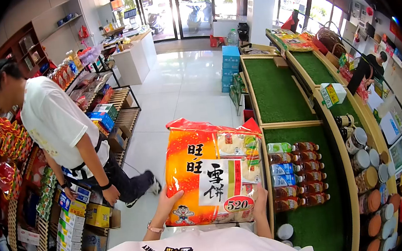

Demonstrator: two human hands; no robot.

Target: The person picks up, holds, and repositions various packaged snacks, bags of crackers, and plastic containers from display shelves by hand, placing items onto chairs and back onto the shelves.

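Observation:
I hold a large orange and red snack bag (210,171) upright in front of my chest, with black characters and "520" printed on it. My left hand (166,203) grips its lower left edge, and a bracelet sits on that wrist. My right hand (259,201) grips its lower right corner, partly hidden behind the bag. The bag hangs over the left edge of a green-lined display shelf (314,221).
Rows of small bottles (297,174) lie on the green shelf to the right, with jars (368,176) beyond them. A person in a white shirt (59,125) bends over boxed goods (78,212) at the left shelves. Blue cartons (230,66) stand up the white-tiled aisle.

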